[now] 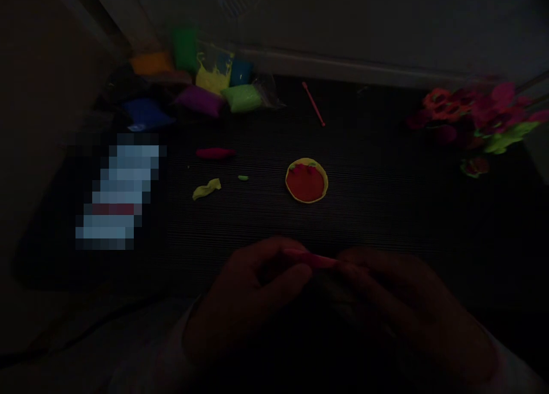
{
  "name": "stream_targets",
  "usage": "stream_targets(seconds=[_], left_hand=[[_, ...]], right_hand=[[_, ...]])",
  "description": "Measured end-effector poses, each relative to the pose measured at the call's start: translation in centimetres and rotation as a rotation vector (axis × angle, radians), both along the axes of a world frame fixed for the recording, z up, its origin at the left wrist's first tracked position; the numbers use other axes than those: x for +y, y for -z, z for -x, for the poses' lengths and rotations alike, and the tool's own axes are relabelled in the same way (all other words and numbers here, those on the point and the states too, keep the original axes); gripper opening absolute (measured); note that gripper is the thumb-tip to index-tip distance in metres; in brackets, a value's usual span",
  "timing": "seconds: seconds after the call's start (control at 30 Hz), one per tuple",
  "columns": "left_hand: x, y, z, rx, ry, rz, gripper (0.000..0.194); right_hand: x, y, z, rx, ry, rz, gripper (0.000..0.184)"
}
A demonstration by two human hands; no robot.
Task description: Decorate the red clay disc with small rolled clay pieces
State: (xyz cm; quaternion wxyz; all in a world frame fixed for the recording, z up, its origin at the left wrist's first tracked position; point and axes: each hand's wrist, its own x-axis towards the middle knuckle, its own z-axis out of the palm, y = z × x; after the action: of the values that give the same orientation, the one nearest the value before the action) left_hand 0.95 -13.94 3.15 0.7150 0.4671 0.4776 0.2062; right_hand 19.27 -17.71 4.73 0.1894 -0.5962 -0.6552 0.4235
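Note:
In the dim light, my left hand (253, 294) and my right hand (412, 302) come together at the near edge of the dark table. Between them is a slender pink piece (315, 259), perhaps a modelling tool or clay; its kind is unclear. My left thumb and fingers pinch one end, and my right fingertips close on the other. Beyond the hands lies a round disc of red clay (305, 185) with a yellow rim and small green and red bits at its top. To its left are a crimson clay roll (215, 153), a yellow clay strip (206, 189) and a small green clay bit (243, 178).
Several bags of coloured clay, among them a purple one (201, 100) and a blue one (148, 114), lie at the back left. A blurred-out bright phone-like shape (122, 191) is on the left. A pink stick (314, 104) lies near the wall; colourful clay flowers (484, 111) stand at right.

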Motion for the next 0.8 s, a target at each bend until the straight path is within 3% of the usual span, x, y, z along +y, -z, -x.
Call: stream_targets(seconds=[0.1, 0.2, 0.3, 0.4, 0.63, 0.8], left_hand=[[0.0, 0.0, -0.2, -0.093, -0.063, 0.122, 0.007], [-0.1, 0.3, -0.6, -0.171, -0.137, 0.204, 0.008], [0.0, 0.5, -1.0, -0.191, -0.182, 0.201, 0.008], [0.0, 0.5, -1.2, -0.149, -0.216, 0.17, 0.008], [-0.1, 0.6, -1.1, -0.146, -0.273, 0.135, 0.009], [-0.3, 0.6, -0.9, -0.112, -0.268, 0.098, 0.009]], right_hand=[[-0.1, 0.3, 0.2, -0.044, -0.002, -0.118, 0.017], [-0.3, 0.8, 0.6, -0.173, -0.009, -0.359, 0.015], [-0.7, 1.4, 0.9, -0.36, -0.046, -0.576, 0.016], [-1.0, 1.8, 1.0, -0.476, -0.089, -0.695, 0.023], [-1.2, 2.1, 1.3, -0.439, -0.017, -0.635, 0.033], [-1.5, 1.6, 1.0, -0.218, 0.186, -0.387, 0.027]])
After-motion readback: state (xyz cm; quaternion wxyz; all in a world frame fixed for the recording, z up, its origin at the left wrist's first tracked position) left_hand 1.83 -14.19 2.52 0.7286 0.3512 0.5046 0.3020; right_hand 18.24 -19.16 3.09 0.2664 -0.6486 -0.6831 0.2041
